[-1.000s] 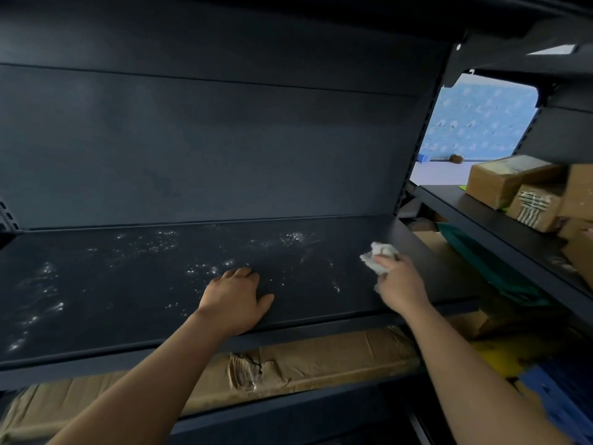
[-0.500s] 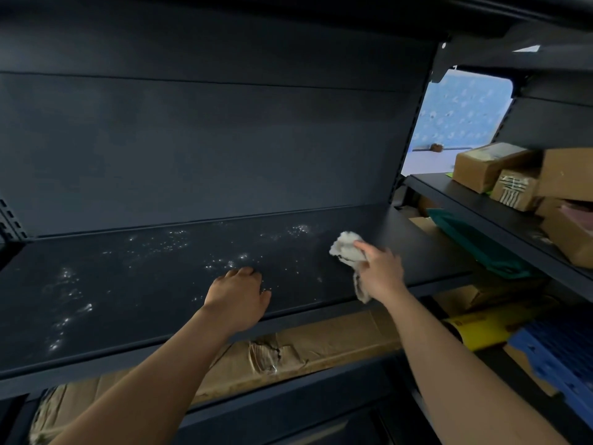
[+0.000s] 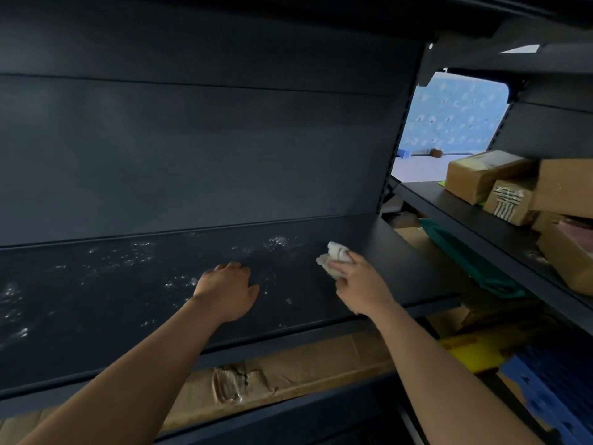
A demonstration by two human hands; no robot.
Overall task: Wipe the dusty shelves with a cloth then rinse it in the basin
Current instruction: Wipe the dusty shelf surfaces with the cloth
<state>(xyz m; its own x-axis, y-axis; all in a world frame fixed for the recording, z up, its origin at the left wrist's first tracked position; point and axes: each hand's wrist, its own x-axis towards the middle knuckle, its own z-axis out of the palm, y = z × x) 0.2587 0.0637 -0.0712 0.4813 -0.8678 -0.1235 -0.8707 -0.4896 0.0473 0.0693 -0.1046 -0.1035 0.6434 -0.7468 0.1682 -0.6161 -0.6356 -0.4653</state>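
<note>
setting: dark metal shelving fills my view, and the shelf (image 3: 401, 277) in front of me is a bare dark board with a plain back panel (image 3: 199, 149) behind it.
cloth: a small pale cloth (image 3: 333, 256) is bunched in my right hand (image 3: 359, 287), pressed on the board toward its right half.
dust: pale dust specks (image 3: 134, 256) are scattered from the middle of the board out to its left end; the stretch to the right of the cloth looks clean.
step: i judge the wiping is in hand and only partly done; no basin is in view, so rinsing is not yet begun.
next move: it calls for a sweep leftward over the specks, keeping the cloth flat and pressed down.
right hand: fingers are curled shut around the cloth, wrist low, forearm reaching up from below right.
left hand: my left hand (image 3: 229, 290) lies palm down on the board, fingers spread and holding nothing, just left of the cloth.
surroundings: cardboard boxes (image 3: 481, 175) sit on the neighbouring shelf to the right, and a long flat carton (image 3: 288, 367) lies under my board.
</note>
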